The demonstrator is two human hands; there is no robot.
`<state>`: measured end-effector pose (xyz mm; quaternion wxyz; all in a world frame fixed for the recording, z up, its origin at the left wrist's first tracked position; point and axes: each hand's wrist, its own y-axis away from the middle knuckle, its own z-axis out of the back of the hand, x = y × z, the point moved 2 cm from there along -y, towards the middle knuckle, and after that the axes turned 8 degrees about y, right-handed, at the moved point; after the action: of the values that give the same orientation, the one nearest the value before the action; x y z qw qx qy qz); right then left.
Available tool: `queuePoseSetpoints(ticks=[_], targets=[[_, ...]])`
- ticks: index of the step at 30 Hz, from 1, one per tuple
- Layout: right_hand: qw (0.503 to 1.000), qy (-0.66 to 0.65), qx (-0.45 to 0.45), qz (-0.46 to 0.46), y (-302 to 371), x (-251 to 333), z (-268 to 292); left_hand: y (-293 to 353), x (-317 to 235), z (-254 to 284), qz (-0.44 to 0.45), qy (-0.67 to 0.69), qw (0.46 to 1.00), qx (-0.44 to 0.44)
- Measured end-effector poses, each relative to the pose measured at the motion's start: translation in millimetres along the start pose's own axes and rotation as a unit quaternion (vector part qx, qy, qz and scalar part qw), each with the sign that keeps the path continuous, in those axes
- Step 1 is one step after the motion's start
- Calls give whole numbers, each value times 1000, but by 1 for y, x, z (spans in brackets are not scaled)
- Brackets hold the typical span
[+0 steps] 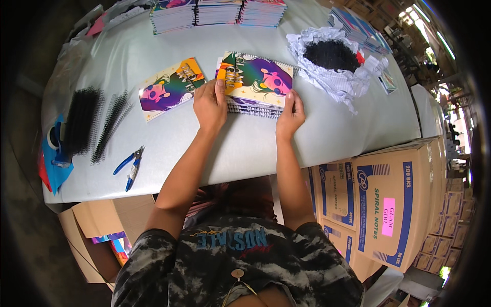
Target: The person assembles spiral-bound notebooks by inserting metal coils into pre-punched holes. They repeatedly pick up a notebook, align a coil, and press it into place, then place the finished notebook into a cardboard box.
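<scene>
Between my two hands is a spiral notebook (257, 69) with a colourful cartoon-girl cover, its coil along the far edge. My left hand (210, 106) grips its left end, thumb on the cover. The right end is pinched by my right hand (290, 116), with the thumb on top and the other fingers partly hidden below. Under it, more spiral notebooks (253, 110) show their coils toward me. A notebook with a matching cover (169, 91) lies tilted on the table just left of my left hand; no coil shows on it.
Black spiral coils (84, 120) lie on the left of the table (245, 153), with blue-handled cutting pliers (131, 166) near the front edge. Crumpled paper holding black scraps (332, 55) sits at right. Notebook stacks (217, 15) stand at the back. Cardboard boxes (381, 204) are at lower right.
</scene>
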<state>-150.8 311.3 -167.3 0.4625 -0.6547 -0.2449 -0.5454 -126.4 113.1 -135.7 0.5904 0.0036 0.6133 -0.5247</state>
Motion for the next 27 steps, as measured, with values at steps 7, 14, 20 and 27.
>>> queuePoseSetpoints(ticks=[7, 14, 20, 27], targets=[[980, 171, -54, 83, -2, 14, 5, 1, 14, -8, 138, 69, 988, 30], [977, 183, -35, 106, -3, 11, -3, 0, 18, -9, 97, 132, 984, -72], [985, 168, 29, 20, -2, 10, 2, -34, 8, 18, 162, -24, 978, 130], [930, 276, -41, 239, 11, 33, 2, -95, 108, 63, 100, -325, 924, 175]])
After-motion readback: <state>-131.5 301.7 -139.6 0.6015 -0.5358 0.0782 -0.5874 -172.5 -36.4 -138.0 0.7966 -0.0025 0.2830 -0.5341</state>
